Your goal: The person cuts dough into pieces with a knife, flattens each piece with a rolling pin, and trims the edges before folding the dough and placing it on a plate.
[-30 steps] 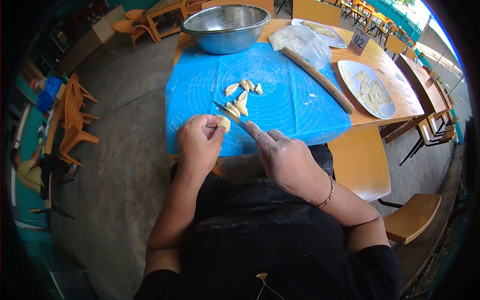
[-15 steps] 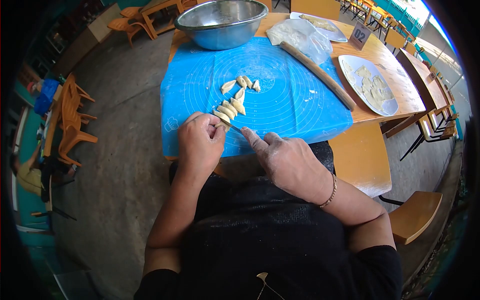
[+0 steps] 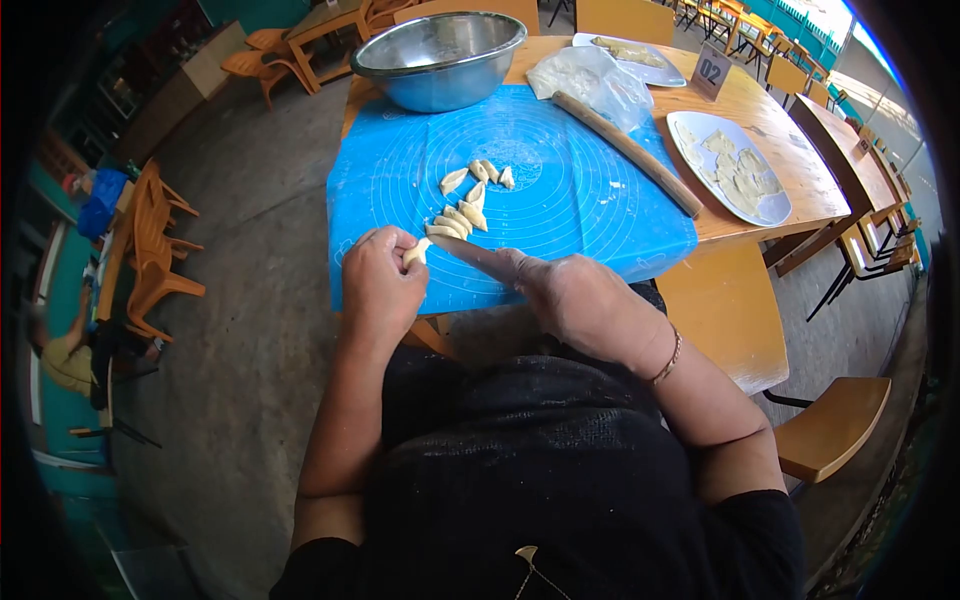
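Observation:
My left hand (image 3: 385, 272) pinches a small piece of pale dough (image 3: 416, 252) at the near left of the blue pastry mat (image 3: 560, 215). In my right hand (image 3: 590, 305) is a knife (image 3: 478, 256), its handle hidden by my fingers. The blade lies flat-side up, pointing left, its tip close to the held dough. Just beyond the tip, several cut dough pieces (image 3: 462, 216) form a slanted row, with a few more pieces (image 3: 480, 172) scattered farther back on the mat.
A metal bowl (image 3: 440, 65) stands at the mat's back left. On the right lie a wooden rolling pin (image 3: 630, 152), a plastic bag (image 3: 592, 80) and a white plate (image 3: 683, 128) with flat dough scraps. Behind are another plate (image 3: 665, 75) and a number card (image 3: 711, 70).
My left hand has moved slightly left with the dough piece, away from the row. The knife has turned from edge-down at the dough to showing its broad side.

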The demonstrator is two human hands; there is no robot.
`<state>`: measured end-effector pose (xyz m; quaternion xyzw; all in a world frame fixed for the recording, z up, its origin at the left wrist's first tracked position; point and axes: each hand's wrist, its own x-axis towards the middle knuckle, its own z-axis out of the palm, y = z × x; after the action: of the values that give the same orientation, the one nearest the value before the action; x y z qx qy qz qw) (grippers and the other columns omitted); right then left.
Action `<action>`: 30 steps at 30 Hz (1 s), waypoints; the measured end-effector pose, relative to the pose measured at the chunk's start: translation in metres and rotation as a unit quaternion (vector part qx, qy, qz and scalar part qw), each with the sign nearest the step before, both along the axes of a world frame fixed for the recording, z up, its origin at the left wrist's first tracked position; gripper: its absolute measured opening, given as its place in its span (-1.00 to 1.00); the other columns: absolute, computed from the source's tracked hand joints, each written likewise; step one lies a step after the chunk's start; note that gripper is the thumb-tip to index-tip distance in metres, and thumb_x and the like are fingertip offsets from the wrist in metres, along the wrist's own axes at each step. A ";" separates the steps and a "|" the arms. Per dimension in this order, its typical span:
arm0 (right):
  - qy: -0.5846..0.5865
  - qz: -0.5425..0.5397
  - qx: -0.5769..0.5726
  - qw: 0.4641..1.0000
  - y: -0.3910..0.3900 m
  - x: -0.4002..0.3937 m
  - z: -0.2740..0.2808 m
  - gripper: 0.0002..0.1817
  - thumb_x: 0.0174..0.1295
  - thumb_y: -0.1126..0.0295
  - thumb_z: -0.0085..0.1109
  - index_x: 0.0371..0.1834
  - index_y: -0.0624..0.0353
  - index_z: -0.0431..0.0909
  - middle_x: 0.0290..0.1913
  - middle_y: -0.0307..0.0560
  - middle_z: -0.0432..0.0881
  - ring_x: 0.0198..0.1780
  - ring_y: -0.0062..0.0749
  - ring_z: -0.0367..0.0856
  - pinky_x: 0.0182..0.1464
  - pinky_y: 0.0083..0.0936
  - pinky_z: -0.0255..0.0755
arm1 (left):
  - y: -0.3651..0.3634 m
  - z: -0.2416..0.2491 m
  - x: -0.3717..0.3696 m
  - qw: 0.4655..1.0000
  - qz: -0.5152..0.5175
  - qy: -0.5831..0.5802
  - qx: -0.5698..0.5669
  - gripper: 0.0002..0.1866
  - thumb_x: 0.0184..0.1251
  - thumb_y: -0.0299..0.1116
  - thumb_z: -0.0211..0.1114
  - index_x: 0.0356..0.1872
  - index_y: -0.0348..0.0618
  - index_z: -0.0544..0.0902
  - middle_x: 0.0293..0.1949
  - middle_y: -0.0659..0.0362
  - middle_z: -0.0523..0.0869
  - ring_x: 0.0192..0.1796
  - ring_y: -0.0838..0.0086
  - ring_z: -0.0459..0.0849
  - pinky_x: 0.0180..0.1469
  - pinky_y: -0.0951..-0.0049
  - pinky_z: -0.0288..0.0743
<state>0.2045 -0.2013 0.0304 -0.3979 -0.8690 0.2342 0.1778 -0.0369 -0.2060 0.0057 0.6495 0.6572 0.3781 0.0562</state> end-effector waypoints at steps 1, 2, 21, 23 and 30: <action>-0.007 -0.019 -0.030 0.999 0.003 0.000 0.002 -0.58 0.42 0.40 0.00 0.31 0.20 0.52 -0.30 0.34 0.67 -0.23 0.24 0.67 -0.19 -0.03 0.56 | -0.004 0.005 -0.003 0.998 -0.026 -0.037 -0.033 -0.81 0.08 -0.54 0.42 -0.26 -0.36 0.69 -0.34 0.06 0.75 -0.36 0.46 0.72 -0.28 0.44 0.60; -0.006 -0.018 -0.029 0.999 0.004 0.001 -0.002 -0.58 0.42 0.40 0.00 0.31 0.20 0.52 -0.30 0.34 0.67 -0.23 0.24 0.67 -0.19 -0.03 0.56 | -0.007 0.009 -0.006 0.994 -0.052 -0.075 -0.067 -0.82 0.09 -0.55 0.40 -0.26 -0.36 0.69 -0.36 0.09 0.74 -0.37 0.51 0.70 -0.28 0.47 0.59; -0.035 0.021 0.140 0.989 -0.017 -0.016 -0.001 -0.45 0.26 0.49 0.11 0.37 0.33 0.43 -0.34 0.14 0.65 -0.42 -0.07 0.69 -0.35 -0.25 0.58 | 0.000 0.014 0.000 0.993 -0.025 -0.063 -0.099 -0.81 0.11 -0.52 0.47 -0.27 -0.38 0.70 -0.36 0.06 0.78 -0.33 0.52 0.74 -0.22 0.49 0.62; -0.056 0.019 0.140 0.988 -0.017 -0.018 -0.003 -0.44 0.26 0.50 0.09 0.37 0.35 0.43 -0.34 0.15 0.65 -0.41 -0.06 0.70 -0.35 -0.25 0.58 | -0.002 0.013 -0.001 0.992 -0.019 -0.062 -0.107 -0.81 0.10 -0.53 0.47 -0.27 -0.38 0.69 -0.37 0.07 0.78 -0.33 0.52 0.74 -0.21 0.49 0.62; -0.030 0.016 0.113 0.993 -0.010 -0.012 -0.003 -0.47 0.26 0.52 0.08 0.35 0.35 0.46 -0.35 0.17 0.65 -0.38 -0.02 0.70 -0.31 -0.21 0.58 | -0.005 0.037 -0.019 0.890 -0.207 -0.361 -0.186 -0.86 0.27 -0.53 0.40 -0.21 -0.33 0.63 -0.32 0.12 0.75 -0.35 0.58 0.70 -0.32 0.61 0.53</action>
<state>0.1926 -0.2112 0.0271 -0.3679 -0.9012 0.1252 0.1920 -0.0564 -0.2106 0.0432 0.5674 0.5003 0.4371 0.4865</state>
